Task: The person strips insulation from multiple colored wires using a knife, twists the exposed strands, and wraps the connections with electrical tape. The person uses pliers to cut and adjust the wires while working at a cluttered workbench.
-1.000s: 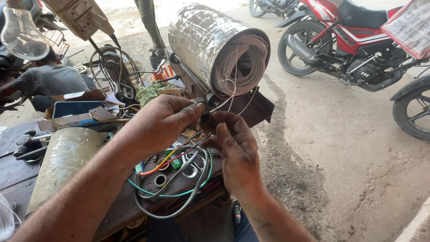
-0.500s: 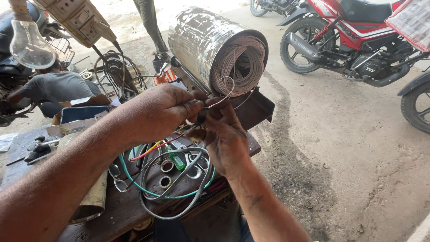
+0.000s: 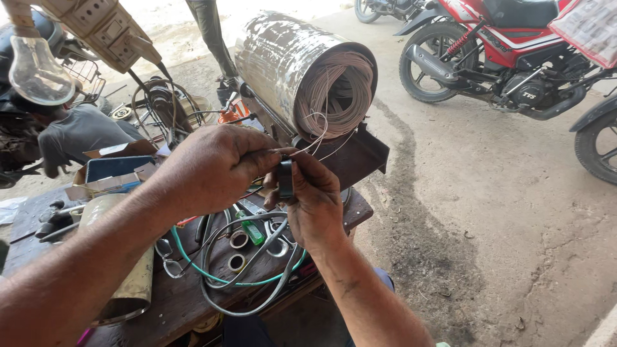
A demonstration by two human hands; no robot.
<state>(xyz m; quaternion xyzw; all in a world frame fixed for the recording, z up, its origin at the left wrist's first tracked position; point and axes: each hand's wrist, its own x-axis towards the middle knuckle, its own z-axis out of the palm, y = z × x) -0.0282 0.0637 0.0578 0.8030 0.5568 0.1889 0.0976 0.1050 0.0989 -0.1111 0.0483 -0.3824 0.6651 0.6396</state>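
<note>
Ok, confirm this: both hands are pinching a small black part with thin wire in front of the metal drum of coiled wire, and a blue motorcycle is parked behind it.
One detail is wrong: the motorcycle is red, not blue, as the head view shows. The rest holds: the left hand and right hand pinch a small black part with thin wire in front of the metal drum of coiled wire.

Pale pinkish wire coil (image 3: 334,90) inside scuffed silver drum (image 3: 276,61); teal cable (image 3: 212,273) looping over brown bench (image 3: 186,305); red motorcycle (image 3: 508,38) behind.

left hand (image 3: 215,167) bare, grimy | right hand (image 3: 313,199) bare | forearms sleeveless
</note>
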